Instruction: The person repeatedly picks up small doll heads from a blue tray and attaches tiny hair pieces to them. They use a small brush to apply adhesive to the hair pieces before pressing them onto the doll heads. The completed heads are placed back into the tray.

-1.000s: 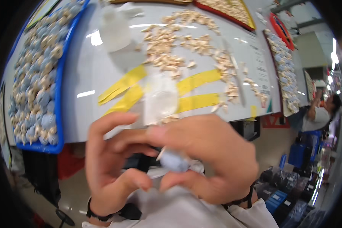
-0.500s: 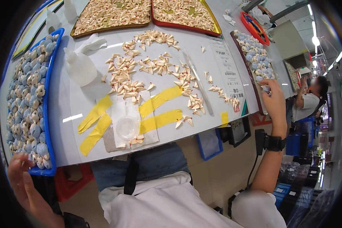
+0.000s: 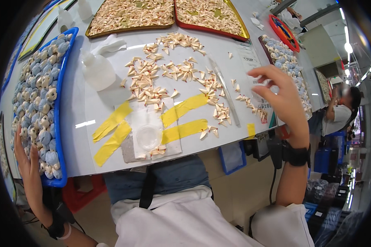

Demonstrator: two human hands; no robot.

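My left hand [image 3: 29, 166] is at the near left of a blue tray [image 3: 61, 158] full of small blue-and-cream doll-like heads [image 3: 43, 107]. Its fingers are stretched apart among the heads; I see none held between them. Over the table's right part hovers my right hand [image 3: 282, 94], thumb and fingers apart and nothing between them. Just beyond it, a dark-edged tray [image 3: 264, 40] holds more blue-and-cream heads, partly hidden by the hand.
Small cream cones with red tips [image 3: 146, 78] lie scattered mid-table. A round clear dish [image 3: 149, 138] rests on a board beside yellow tape strips [image 3: 185, 131]. A squeeze bottle [image 3: 98, 72], clear tweezers-like stick [image 3: 224, 90] and two cone-filled trays [image 3: 132, 36] stand farther back.
My right hand has moved left, away from the right tray, and no longer has the small blue-and-cream head in its fingers. My left hand has moved up onto the blue tray's heads.
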